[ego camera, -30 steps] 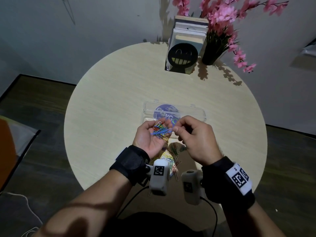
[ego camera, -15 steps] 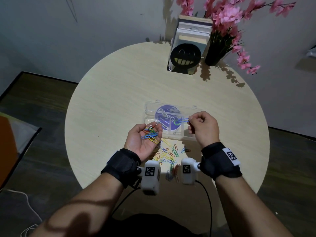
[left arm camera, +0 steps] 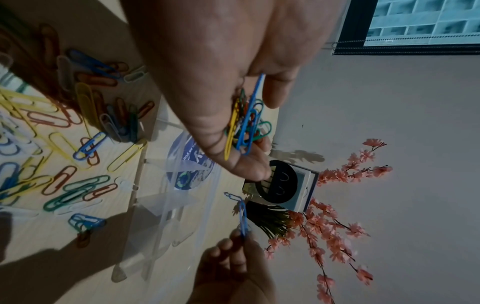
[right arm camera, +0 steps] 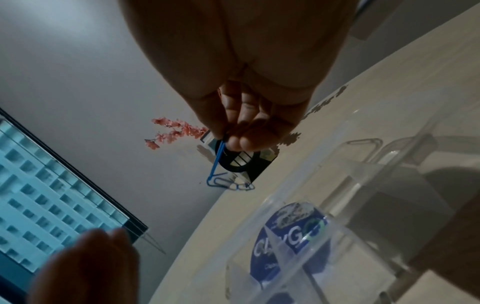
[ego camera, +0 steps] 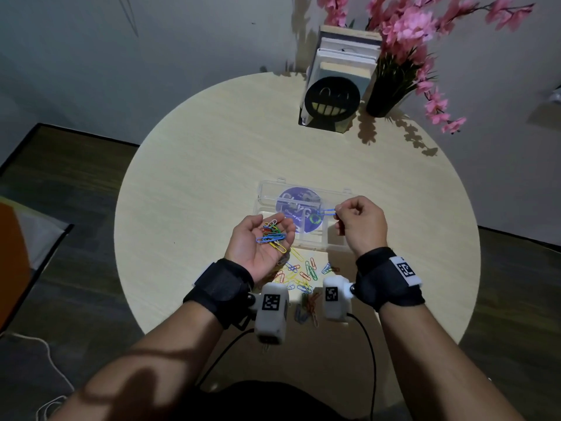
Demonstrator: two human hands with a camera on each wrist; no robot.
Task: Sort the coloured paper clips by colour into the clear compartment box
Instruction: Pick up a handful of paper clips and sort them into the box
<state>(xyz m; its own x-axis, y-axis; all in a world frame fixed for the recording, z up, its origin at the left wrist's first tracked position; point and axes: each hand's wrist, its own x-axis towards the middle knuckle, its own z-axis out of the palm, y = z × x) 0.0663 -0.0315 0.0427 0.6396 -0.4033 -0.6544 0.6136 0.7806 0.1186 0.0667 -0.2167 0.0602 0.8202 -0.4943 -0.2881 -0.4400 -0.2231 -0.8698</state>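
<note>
My left hand (ego camera: 258,244) lies palm up with its fingers curled round a bunch of coloured paper clips (ego camera: 273,235), blue, yellow, red and green. The bunch of clips (left arm camera: 244,123) also shows in the left wrist view, against the fingers. My right hand (ego camera: 359,221) pinches one blue clip (ego camera: 327,211) by its end and holds it above the right part of the clear compartment box (ego camera: 267,189). That blue clip (right arm camera: 217,164) hangs from the fingertips (right arm camera: 239,142) over the box (right arm camera: 363,205). Its compartments look empty.
Several loose clips (ego camera: 303,276) lie on the round table (ego camera: 197,177) between my wrists, just in front of the box. At the table's far edge stand books behind a black smiley bookend (ego camera: 332,100) and a vase of pink flowers (ego camera: 382,98).
My right hand has drawn one blue clip out of the left palm and carried it right, over the box. The left hand has shifted slightly left with its bunch.
</note>
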